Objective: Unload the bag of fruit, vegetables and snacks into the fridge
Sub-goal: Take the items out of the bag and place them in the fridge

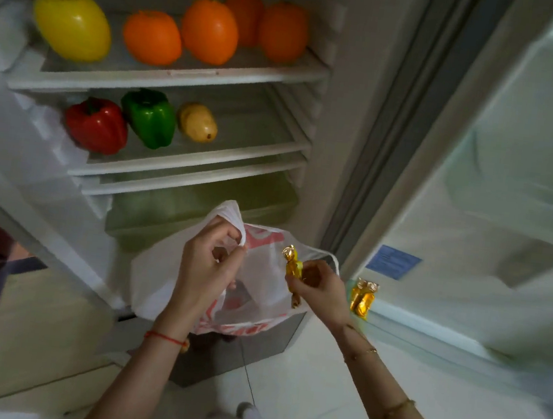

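White fridge (164,93) shelves fill the background, with the door (510,201) swung wide on the right. From the left, the top shelf carries a yellow fruit (72,26) and four oranges (209,31); below it sit a red pepper (97,125), a green pepper (149,117) and a potato (198,122), and the crisper drawer (199,207) lies lower still.

Fruit and vegetables look stowed already, so the snacks are likely the step in hand. The left hand (206,270) pinches a handle of the white plastic bag (252,289), holding it open in front of the drawer. The right hand (319,288) grips a gold-wrapped candy (292,269) just above the bag's mouth. Two more gold candies (363,298) appear to sit on the door's lowest ledge, though blur makes this unsure.

The next move probably calls for carrying the candy rightward to join them, clearing the bag's far handle. Whether the bag holds anything more cannot be told.
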Tool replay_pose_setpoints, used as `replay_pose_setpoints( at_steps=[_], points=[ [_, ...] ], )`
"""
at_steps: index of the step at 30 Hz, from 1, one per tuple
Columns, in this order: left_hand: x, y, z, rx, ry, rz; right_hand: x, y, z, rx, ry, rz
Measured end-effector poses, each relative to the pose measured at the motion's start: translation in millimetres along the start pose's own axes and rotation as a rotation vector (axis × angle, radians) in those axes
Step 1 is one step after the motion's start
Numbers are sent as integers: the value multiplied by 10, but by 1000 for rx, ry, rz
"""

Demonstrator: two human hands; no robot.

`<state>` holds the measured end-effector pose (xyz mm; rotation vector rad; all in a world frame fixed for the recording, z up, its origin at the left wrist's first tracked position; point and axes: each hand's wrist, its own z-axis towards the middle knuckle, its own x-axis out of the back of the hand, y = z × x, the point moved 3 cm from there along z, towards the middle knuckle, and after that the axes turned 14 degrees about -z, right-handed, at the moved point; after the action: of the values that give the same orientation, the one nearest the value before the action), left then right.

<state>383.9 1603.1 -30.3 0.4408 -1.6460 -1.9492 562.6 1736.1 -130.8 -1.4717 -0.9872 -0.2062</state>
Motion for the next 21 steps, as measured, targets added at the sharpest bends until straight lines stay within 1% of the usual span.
replay_pose_setpoints(
  at_steps=[4, 6, 8, 13, 16, 21],
  points=[
    [-165, 34, 30, -14, -7, 25, 501, 295, -194, -150, 202, 66],
    [-206, 29, 46, -7, 7, 19, 689, 502, -261, -239, 261, 83],
    [-235, 31, 50, 4, 14, 21, 819, 658, -298, -286, 270, 66],
    [-280, 50, 31, 12, 3, 35, 950, 960, -245, -403, 280, -76],
    [-276, 56, 4, 10, 8, 35, 886, 1057, -111, -469, 245, -148],
    [-237, 71, -56, 44, 38, 17, 642, 1112, 118, -504, 162, -171]
  ],
)
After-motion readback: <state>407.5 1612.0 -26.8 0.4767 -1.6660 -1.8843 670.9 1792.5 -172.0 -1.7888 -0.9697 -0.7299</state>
